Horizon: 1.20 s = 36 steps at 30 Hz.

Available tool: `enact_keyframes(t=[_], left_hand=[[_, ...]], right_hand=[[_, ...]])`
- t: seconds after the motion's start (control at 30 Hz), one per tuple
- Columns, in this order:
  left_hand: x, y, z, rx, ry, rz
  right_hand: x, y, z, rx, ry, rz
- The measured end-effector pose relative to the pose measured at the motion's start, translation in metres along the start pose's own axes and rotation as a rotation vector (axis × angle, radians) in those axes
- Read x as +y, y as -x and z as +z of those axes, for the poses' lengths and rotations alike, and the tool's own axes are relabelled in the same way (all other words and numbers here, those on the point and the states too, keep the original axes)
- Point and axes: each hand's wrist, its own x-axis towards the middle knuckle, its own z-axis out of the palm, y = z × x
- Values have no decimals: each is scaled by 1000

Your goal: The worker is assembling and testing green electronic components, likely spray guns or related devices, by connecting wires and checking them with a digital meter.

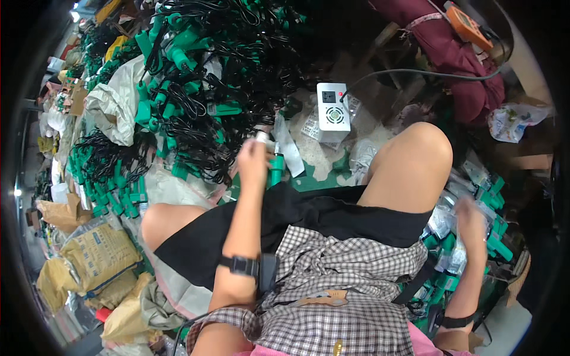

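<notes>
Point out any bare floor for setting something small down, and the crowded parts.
A pale patch looks free between the white box, clear bag and green tool. Crowded: the tool pile, upper left, and the tools and plastic around the right hand.

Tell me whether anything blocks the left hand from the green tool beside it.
Nothing visible: the left hand is beside the green tool, and the pale strip lies to the tool's right. Blur hides whether hand and tool touch.
</notes>
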Motion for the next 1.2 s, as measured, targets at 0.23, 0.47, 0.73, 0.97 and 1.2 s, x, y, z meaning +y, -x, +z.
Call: enact_keyframes(t=[0.23, 0.47, 0.73, 0.97, 1.2], left_hand=[[-170, -44, 21, -181, -950, -532], [-234, -53, -6, -49, -614, -773], [-67, -25, 50, -172, -345, -409], [106, 11, 45, -246, 242, -153], [224, 51, 19, -230, 677, 229]], right_hand=[[-195, 41, -32, 249, -675, -835], [-276, -30, 87, -441, -318, -972], [-239, -78, 153, -577, -24, -735], [-252, -78, 161, -396, -502, -1064], [-287, -23, 124, -548, -1075, -979]])
